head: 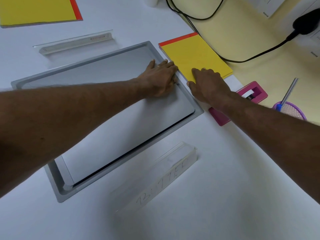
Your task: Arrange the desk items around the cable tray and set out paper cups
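Both bare hands reach out over a white desk (216, 196) toward a yellow notepad with an orange-red binding strip (194, 54), which lies just beside the far right corner of a grey rectangular cable tray sunk into the desk top (121, 94). The left hand (159, 78) lies flat and spread on the tray's grey lid, its fingertips touching the notepad's near-left edge. The right hand (207, 85) rests palm-down with the fingers lying loosely on the yellow cover at the pad's near corner, the thumb out on the desk beside it — neither hand is closed around anything.

The tray sits at a slant across the desk, its lid shut with a dark gap along the right side. A clear acrylic name holder with handwritten letters (166, 174) lies on the desk just near of the tray; a second clear acrylic holder (76, 42) lies just beyond it. A second yellow pad with an orange-red edge (36, 9) sits at the far left corner of the view, well apart from the hands.

Under the right forearm lies a magenta tape dispenser (252, 92), and beside it a purple mesh pen cup (290, 110) — both at the desk's right edge. Black cables (259, 54) run across the pale yellow floor beyond.
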Demonstrator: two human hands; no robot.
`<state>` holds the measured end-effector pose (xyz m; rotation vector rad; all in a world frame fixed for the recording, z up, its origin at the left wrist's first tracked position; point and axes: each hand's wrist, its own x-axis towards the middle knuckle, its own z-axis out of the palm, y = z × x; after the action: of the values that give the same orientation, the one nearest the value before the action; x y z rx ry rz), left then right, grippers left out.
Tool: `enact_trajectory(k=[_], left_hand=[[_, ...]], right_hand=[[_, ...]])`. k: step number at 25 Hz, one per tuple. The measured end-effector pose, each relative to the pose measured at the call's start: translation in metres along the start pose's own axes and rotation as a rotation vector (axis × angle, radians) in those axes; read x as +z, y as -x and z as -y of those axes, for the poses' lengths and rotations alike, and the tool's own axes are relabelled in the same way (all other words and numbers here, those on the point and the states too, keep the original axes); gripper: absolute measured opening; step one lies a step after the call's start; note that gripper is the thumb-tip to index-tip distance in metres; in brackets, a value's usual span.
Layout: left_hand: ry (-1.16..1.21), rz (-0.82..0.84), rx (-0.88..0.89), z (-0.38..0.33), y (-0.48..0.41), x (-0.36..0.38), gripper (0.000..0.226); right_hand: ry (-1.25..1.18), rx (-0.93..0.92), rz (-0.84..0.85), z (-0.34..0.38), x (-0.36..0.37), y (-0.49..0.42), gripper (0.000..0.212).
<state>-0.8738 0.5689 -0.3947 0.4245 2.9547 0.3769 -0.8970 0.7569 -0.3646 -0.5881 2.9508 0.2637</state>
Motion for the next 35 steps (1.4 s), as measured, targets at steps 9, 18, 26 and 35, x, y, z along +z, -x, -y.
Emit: enact_trajectory(k=[9,18,26,35], left_hand=[[-0.136,0.081,0.068,-0.008,0.012,-0.024,0.058],[-0.147,-0.004,0.029,0.013,0.133,-0.081,0.051],[-0.197,-0.122,-0.087,-0.004,0.34,-0.165,0.06],[-0.225,-0.286,-0.344,-0.068,0.607,-0.279,0.058]], right_hand=[[0.077,-0.031,-0.042,0.015,-0.004,0.014,0.034],[-0.252,0.067,-0.04,0.086,-0.033,0.088,0.063],[-0.395,-0.107,-0.195,0.194,-0.136,0.224,0.059],[-0.481,-0.326,-0.307,0.317,-0.25,0.417,0.058]])
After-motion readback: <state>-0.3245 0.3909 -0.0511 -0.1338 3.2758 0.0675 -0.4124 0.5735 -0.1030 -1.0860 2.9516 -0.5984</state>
